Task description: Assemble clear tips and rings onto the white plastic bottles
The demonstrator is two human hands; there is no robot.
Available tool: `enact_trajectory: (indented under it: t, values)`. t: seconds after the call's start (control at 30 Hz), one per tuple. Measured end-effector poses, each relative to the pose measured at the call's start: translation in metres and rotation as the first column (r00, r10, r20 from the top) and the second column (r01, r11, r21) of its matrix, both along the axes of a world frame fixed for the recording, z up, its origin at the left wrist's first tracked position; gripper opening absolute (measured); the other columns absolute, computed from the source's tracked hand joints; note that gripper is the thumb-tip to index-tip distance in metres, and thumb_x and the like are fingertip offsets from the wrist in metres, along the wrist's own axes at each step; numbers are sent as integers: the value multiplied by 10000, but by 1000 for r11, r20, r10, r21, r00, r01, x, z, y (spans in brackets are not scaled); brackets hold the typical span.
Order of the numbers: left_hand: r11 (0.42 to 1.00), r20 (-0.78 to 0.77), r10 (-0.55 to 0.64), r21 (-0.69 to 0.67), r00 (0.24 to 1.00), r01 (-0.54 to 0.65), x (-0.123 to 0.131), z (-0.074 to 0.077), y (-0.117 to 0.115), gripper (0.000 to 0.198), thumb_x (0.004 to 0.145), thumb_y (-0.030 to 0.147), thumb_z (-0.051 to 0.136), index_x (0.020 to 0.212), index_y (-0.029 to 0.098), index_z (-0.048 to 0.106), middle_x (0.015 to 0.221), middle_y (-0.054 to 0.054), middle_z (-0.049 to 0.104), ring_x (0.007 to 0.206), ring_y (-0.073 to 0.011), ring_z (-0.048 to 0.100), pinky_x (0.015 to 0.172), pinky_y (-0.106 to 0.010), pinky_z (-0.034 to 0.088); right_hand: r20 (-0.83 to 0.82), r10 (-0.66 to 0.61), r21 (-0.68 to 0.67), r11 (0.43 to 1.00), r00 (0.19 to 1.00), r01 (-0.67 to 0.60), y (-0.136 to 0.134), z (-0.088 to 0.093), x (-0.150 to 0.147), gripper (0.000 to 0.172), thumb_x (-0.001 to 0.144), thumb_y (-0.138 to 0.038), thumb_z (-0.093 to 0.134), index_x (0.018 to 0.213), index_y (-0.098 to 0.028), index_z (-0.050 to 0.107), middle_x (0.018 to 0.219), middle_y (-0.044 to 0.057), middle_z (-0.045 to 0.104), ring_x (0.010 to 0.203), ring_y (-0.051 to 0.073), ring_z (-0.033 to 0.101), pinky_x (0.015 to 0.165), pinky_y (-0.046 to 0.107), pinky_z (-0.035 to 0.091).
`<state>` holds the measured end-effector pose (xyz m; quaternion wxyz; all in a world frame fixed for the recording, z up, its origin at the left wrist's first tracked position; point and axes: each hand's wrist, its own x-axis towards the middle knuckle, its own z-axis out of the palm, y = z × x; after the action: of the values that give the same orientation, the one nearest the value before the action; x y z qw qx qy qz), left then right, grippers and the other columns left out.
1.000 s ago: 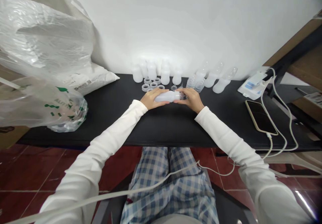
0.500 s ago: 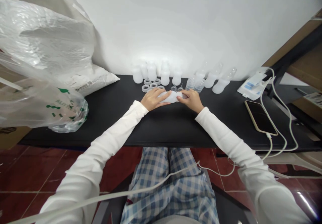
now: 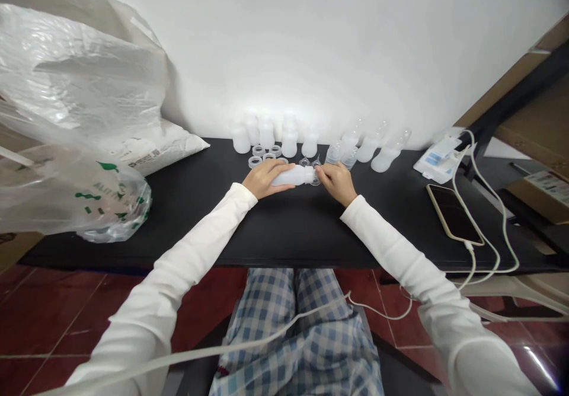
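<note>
My left hand (image 3: 265,181) is wrapped round a frosted white baby bottle (image 3: 288,176), held on its side with its neck toward the right. Close to that neck is my right hand (image 3: 339,184), its fingers curled and thumb drawn in; what they grip is hard to make out. Just beyond the neck sit clear pointed bottle nipples (image 3: 304,162), partly hidden by the bottle. Several translucent collar rings (image 3: 255,162) lie behind my left hand. Clear domed caps (image 3: 333,152) stand behind my right hand.
Several frosted bottles (image 3: 241,140) stand along the wall; others with clear caps (image 3: 386,157) stand further right. Plastic bags (image 3: 111,191) bulge over the left of the black table (image 3: 284,236). A phone (image 3: 454,213), a power strip (image 3: 438,159) and white cables (image 3: 500,206) occupy the right.
My right hand has come off the bottle's neck and shifted slightly right, exposing the neck. My left hand still holds the bottle. The whole view has shifted slightly.
</note>
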<state>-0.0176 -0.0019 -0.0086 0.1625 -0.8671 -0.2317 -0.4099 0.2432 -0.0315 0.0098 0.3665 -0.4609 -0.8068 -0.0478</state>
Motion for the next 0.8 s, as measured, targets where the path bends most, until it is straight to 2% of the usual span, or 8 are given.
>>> enact_trajectory:
  t: [0.1, 0.2, 0.3, 0.4, 0.5, 0.57, 0.63, 0.8]
  values:
    - [999, 6, 1, 49, 1000, -1, -1, 1, 1, 525, 891, 519, 686, 1285, 172, 665, 1084, -124, 735, 983, -229, 717, 908, -353, 575, -198, 38, -111, 992, 980, -60, -1, -2, -6, 695, 1003, -724, 223, 577, -205, 402, 532, -15, 448, 525, 115, 370, 618, 308, 298]
    - [998, 10, 27, 49, 1000, -27, 0, 1, 2, 502, 893, 508, 686, 1290, 202, 665, 1107, -119, 736, 1015, -244, 713, 922, -379, 569, -325, 51, -212, 969, 944, -126, -3, -1, -8, 666, 993, -724, 281, 580, -210, 378, 523, -22, 427, 523, 114, 396, 579, 297, 292]
    - [1000, 23, 24, 1, 999, -24, -1, 2, 2, 496, 894, 506, 686, 1295, 214, 661, 1132, -123, 728, 1051, -253, 706, 932, -392, 565, -303, 69, -155, 980, 950, -121, -3, 4, -2, 615, 1039, -620, 277, 609, -211, 436, 585, -5, 507, 574, 133, 478, 658, 306, 370]
    - [1000, 36, 0, 1, 999, 0, -1, 4, 0, 506, 891, 499, 695, 1292, 192, 655, 1124, -131, 726, 1043, -247, 708, 918, -375, 573, -211, -54, 64, 996, 976, 69, 3, 10, 14, 492, 1052, -502, 289, 759, -216, 562, 786, 59, 616, 790, 204, 583, 815, 364, 429]
    - [1000, 27, 6, 10, 1000, -7, -1, 5, -2, 516, 889, 504, 697, 1286, 178, 654, 1117, -135, 727, 1032, -244, 712, 910, -368, 580, -195, -292, 165, 931, 936, 325, 13, 13, 34, 358, 1022, -438, 364, 1040, -197, 627, 1047, 140, 622, 1020, 287, 580, 932, 458, 443]
    - [1000, 8, 24, 1, 1000, -24, 0, 5, -2, 520, 888, 516, 694, 1283, 181, 656, 1119, -133, 726, 1027, -243, 714, 904, -370, 583, -185, -394, 144, 896, 900, 421, 21, 11, 45, 369, 1003, -399, 392, 1202, -170, 602, 1189, 183, 571, 1113, 324, 554, 981, 512, 433]
    - [999, -8, 34, -10, 999, -34, 1, 5, -3, 522, 888, 526, 690, 1280, 182, 659, 1116, -132, 727, 1018, -242, 715, 894, -370, 586, -140, -449, 95, 881, 882, 463, 27, 7, 53, 395, 978, -368, 429, 1277, -156, 577, 1267, 205, 527, 1149, 346, 537, 995, 537, 432]
    - [996, -21, 53, -66, 998, -55, 1, 6, -3, 515, 891, 534, 682, 1269, 184, 666, 1119, -135, 723, 1034, -246, 710, 901, -378, 584, -11, -484, -41, 874, 875, 484, 34, -7, 61, 397, 928, -335, 493, 1268, -150, 582, 1190, 204, 559, 1113, 368, 544, 950, 555, 464]
